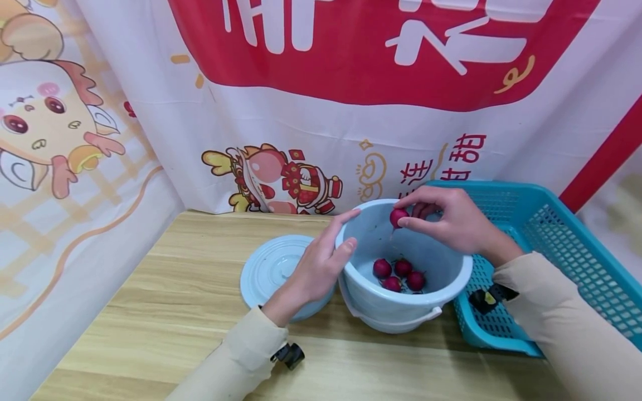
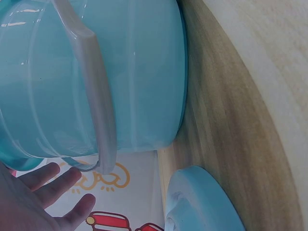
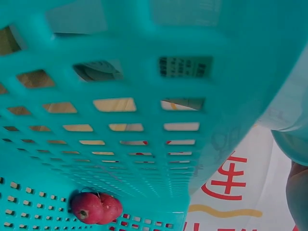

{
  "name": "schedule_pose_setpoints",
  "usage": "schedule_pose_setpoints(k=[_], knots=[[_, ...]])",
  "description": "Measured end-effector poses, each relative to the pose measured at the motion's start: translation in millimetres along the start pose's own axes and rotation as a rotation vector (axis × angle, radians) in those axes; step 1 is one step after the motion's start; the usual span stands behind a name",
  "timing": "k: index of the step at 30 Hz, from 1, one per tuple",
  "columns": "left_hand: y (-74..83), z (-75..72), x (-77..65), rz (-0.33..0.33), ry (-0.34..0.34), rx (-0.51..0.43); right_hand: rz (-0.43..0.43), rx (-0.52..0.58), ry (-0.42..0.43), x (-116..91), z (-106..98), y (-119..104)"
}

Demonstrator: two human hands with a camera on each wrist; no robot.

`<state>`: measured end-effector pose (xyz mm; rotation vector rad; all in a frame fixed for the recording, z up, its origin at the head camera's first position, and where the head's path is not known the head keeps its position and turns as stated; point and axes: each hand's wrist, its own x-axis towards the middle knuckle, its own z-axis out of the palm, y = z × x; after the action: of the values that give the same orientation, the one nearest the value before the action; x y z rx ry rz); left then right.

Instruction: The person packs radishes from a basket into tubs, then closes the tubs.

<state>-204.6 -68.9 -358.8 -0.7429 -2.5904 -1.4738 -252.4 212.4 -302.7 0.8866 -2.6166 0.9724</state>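
Note:
A light-blue bucket (image 1: 386,306) stands upright with several red radishes (image 1: 403,267) on its floor. Over its opening, my right hand (image 1: 453,220) pinches one red radish (image 1: 398,218) between thumb and fingertips, its thin root pointing down. My left hand (image 1: 321,259) rests against the bucket's left rim, fingers fairly straight; the left wrist view shows several of its fingers (image 2: 57,187) spread beside the bucket wall. Below that hand lies a round light-blue lid (image 1: 276,264) on the table. Most of the right hand is out of the right wrist view.
Right of the bucket, a teal perforated basket (image 1: 567,223) sits under my right forearm. In the right wrist view two radishes (image 3: 96,208) lie inside it. The wooden table (image 1: 150,312) meets a printed cloth (image 1: 301,111) at the back.

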Motion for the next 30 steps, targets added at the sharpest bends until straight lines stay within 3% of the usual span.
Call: schedule_pose_setpoints(k=[30], knots=[[-0.6, 1.5, 1.8, -0.005, 0.005, -0.008, 0.014, -0.01, 0.018, 1.3, -1.3, 3.7]])
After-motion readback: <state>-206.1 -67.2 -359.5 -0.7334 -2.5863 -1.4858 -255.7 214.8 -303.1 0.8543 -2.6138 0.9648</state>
